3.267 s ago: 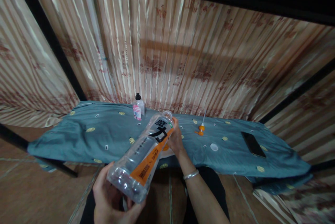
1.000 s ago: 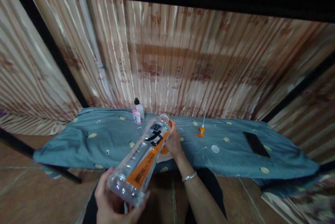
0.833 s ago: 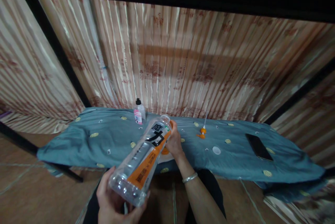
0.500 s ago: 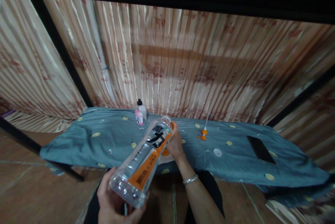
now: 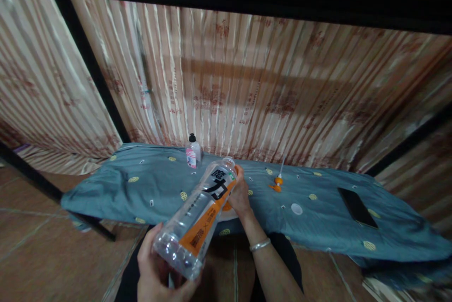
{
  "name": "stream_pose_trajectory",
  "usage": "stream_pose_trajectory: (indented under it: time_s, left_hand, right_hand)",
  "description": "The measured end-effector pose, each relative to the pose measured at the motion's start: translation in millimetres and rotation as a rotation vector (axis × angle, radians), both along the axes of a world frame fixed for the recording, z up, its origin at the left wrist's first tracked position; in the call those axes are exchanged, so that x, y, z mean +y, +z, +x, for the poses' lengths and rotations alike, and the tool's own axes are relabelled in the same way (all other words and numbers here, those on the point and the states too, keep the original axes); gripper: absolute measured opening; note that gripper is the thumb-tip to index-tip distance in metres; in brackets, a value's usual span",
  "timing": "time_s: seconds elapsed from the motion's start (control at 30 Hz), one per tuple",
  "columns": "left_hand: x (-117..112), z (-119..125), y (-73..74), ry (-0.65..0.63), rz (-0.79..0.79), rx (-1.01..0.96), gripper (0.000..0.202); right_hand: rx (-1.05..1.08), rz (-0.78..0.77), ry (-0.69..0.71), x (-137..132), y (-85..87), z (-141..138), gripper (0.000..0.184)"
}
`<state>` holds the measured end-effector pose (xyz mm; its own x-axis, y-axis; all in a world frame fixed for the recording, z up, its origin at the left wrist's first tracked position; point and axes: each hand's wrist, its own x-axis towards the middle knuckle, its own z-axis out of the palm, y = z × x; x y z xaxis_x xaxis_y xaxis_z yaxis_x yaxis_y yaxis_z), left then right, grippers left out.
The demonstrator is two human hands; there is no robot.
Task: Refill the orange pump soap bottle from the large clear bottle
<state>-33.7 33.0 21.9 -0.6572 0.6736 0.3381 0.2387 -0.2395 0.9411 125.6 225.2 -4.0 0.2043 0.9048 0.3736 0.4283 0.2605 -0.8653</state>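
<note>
My left hand (image 5: 157, 274) grips the base of a large clear plastic bottle (image 5: 197, 219) with an orange and black label, tilted with its neck pointing away from me. My right hand (image 5: 240, 194), a silver bracelet on its wrist, is closed around the bottle's neck, where a bit of an orange cap (image 5: 237, 169) shows. The bottle hangs over the near edge of a table draped in a teal patterned cloth (image 5: 148, 189).
On the cloth stand a small clear bottle with a black cap and pink label (image 5: 192, 152), an orange pump nozzle with a white tube (image 5: 278, 182), a white round lid (image 5: 296, 208) and a dark phone (image 5: 357, 206). A striped curtain (image 5: 247, 85) hangs behind.
The view has drifted slightly, shifting everything right and down in frame. Both hands keep the same hold on the large bottle.
</note>
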Motion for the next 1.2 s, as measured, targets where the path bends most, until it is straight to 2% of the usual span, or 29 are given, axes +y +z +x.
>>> stream_pose_trajectory:
  time_s: [0.17, 0.43, 0.7, 0.9, 1.07, 1.2]
  left_hand:
    - [-4, 4, 8.5, -0.068, -0.062, -0.187, 0.092]
    - [-7, 10, 17.7, -0.079, -0.058, -0.188, 0.093]
    - [-8, 11, 19.6, -0.078, -0.071, -0.18, 0.091]
    - [-8, 10, 15.8, -0.09, -0.059, -0.18, 0.09]
    - [-6, 3, 5.8, -0.088, -0.049, -0.097, 0.092]
    - [-3, -1, 3.1, -0.075, -0.032, -0.053, 0.092]
  right_hand:
    - [-0.002, -0.018, 0.007, -2, 3.3, 1, 0.072]
    - [-0.03, -0.038, -0.01, -1, 1.8, 1, 0.074]
    - [-0.012, -0.015, -0.014, -1, 0.5, -1, 0.072]
    - [-0.024, -0.024, -0.015, 0, -0.6, 0, 0.072]
    - [-0.006, 0.001, -0.018, 0, -2.7, 0, 0.074]
    - [-0.004, 0.012, -0.012, 0, -3.1, 1, 0.072]
